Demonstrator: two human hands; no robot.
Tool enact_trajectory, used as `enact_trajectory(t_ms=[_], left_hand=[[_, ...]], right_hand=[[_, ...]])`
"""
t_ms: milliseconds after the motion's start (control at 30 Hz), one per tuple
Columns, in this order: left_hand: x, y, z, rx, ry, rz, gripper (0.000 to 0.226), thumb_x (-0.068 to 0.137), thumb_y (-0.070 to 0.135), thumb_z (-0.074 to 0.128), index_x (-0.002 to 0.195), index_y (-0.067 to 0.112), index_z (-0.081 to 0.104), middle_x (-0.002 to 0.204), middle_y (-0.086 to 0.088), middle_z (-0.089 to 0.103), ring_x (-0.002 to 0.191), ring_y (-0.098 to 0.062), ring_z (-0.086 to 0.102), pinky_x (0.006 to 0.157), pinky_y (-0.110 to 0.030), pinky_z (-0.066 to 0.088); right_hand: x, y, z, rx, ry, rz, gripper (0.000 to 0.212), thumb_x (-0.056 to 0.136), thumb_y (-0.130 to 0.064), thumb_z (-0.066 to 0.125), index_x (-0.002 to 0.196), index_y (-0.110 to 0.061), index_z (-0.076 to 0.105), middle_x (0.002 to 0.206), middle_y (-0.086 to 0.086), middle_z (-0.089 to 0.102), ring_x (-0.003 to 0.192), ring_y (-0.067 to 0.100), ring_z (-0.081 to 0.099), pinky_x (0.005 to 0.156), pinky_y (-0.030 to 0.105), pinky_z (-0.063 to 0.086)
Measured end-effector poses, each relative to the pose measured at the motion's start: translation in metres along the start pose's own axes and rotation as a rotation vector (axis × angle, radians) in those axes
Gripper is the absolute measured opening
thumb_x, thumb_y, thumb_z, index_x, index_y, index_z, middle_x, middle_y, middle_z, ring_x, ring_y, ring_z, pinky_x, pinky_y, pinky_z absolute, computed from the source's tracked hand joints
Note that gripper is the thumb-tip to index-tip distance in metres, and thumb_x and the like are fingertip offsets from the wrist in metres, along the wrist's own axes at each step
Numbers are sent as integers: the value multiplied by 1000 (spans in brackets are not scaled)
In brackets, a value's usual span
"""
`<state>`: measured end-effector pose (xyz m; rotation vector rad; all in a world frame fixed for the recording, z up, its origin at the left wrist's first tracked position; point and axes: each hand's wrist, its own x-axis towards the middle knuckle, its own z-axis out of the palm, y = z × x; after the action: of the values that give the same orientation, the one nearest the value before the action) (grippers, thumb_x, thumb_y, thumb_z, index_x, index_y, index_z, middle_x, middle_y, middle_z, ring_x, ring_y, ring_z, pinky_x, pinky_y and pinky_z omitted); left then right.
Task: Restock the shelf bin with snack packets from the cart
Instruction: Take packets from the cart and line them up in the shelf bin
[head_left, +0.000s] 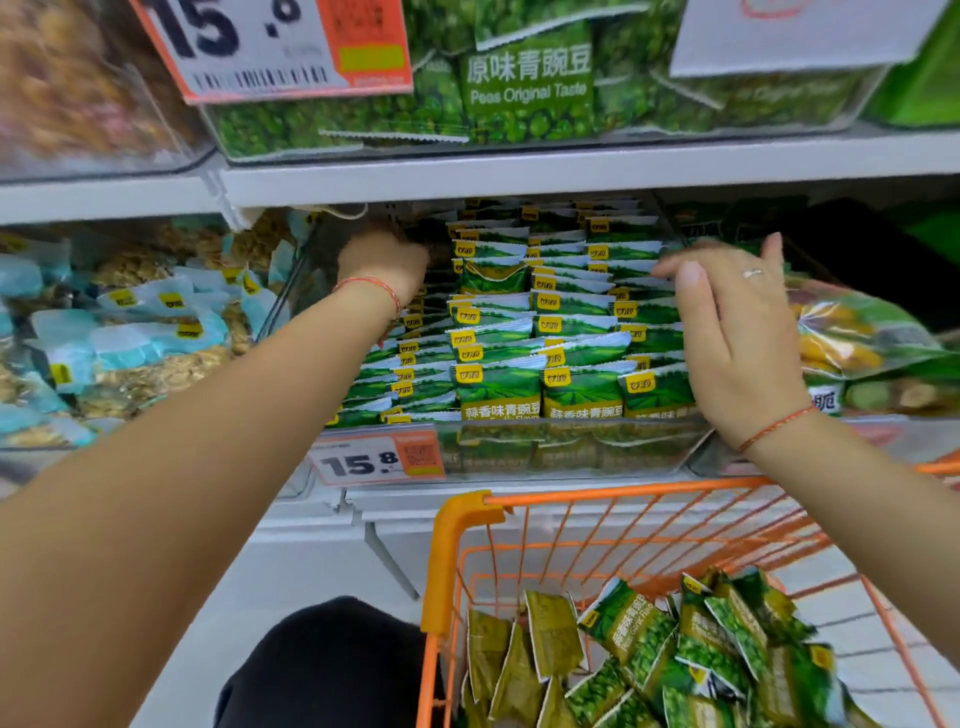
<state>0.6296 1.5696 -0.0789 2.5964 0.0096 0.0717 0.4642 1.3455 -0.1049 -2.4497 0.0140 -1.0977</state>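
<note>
Rows of green pea snack packets (524, 353) stand upright in the clear shelf bin (571, 453) on the middle shelf. My left hand (384, 260) reaches into the bin's back left corner, against the packets there; its fingers are hidden. Over on the bin's right side, my right hand (727, 322) lies with straight fingers on the tops of the packets. Below, the orange wire cart (467, 519) holds several loose green packets (675, 649) of the same kind.
An upper bin of green "Peas Original Taste" packs (527, 88) sits on the shelf above. A bin of blue nut packets (130, 332) is to the left, and a mixed snack bin (857, 338) to the right. A 15.8 price tag (374, 460) hangs on the bin front.
</note>
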Motion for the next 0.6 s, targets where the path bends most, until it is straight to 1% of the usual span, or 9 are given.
enact_trajectory(t_ms=[100, 167, 233, 300, 367, 400, 467, 533, 600], left_hand=[[-49, -6, -12, -177, 59, 133, 24, 88, 13, 53, 109, 12, 66, 102, -10, 64, 96, -28, 60, 77, -26, 44], [-94, -4, -21, -271, 94, 296, 28, 86, 8, 53, 109, 18, 67, 97, -1, 63, 89, -17, 58, 78, -20, 42], [-143, 2, -30, -312, 73, 522, 25, 87, 5, 53, 102, 18, 68, 97, 8, 64, 94, -6, 56, 82, -15, 39], [-191, 9, -30, -290, -94, 720, 22, 88, 10, 53, 98, 22, 69, 95, 13, 65, 94, -1, 56, 86, -18, 41], [-226, 17, -24, -55, -378, 839, 20, 93, 22, 51, 104, 25, 67, 100, 11, 67, 96, -6, 59, 84, -25, 45], [-240, 19, -20, 98, -546, 850, 22, 95, 27, 49, 111, 24, 64, 108, 7, 67, 101, -11, 60, 85, -27, 46], [-257, 24, -6, 381, -807, 667, 30, 98, 25, 48, 124, 14, 57, 125, -4, 62, 115, -21, 57, 88, -27, 44], [-268, 27, 13, 614, -952, 531, 32, 97, 21, 50, 124, 4, 56, 130, -12, 58, 113, -24, 57, 85, -30, 45], [-277, 33, 40, 717, -1048, 626, 37, 94, 25, 57, 122, 3, 56, 127, -15, 59, 105, -28, 60, 77, -34, 47]], right_hand=[[-17, -15, -24, 130, 29, -44, 40, 100, -25, 30, 97, -7, 65, 95, -2, 57, 105, 20, 52, 116, 20, 3], [-34, -25, -44, 128, 10, -146, 37, 99, -21, 34, 92, -4, 66, 90, 0, 59, 95, 19, 54, 112, 29, 21], [-53, -25, -64, 34, -68, -260, 41, 99, -24, 35, 85, -4, 68, 78, 6, 64, 79, 27, 59, 89, 37, 44], [-69, -19, -80, -26, -213, -322, 50, 101, -32, 32, 76, -7, 67, 63, 8, 61, 59, 29, 59, 57, 39, 48], [-85, -12, -91, -64, -352, -362, 47, 99, -36, 36, 71, -11, 64, 51, 3, 54, 45, 25, 54, 42, 30, 41], [-93, -10, -94, -103, -412, -377, 42, 97, -35, 39, 71, -13, 64, 49, 1, 52, 42, 23, 52, 41, 24, 36], [-106, -6, -97, -243, -571, -374, 37, 95, -36, 38, 77, -15, 64, 52, 0, 57, 44, 22, 55, 42, 23, 32], [-116, -4, -96, -504, -889, -245, 34, 99, -39, 33, 101, -18, 61, 77, 3, 68, 68, 25, 65, 50, 27, 36], [-127, 5, -94, -749, -1197, -44, 34, 100, -40, 36, 121, -18, 51, 108, 7, 66, 96, 27, 62, 64, 31, 44]])
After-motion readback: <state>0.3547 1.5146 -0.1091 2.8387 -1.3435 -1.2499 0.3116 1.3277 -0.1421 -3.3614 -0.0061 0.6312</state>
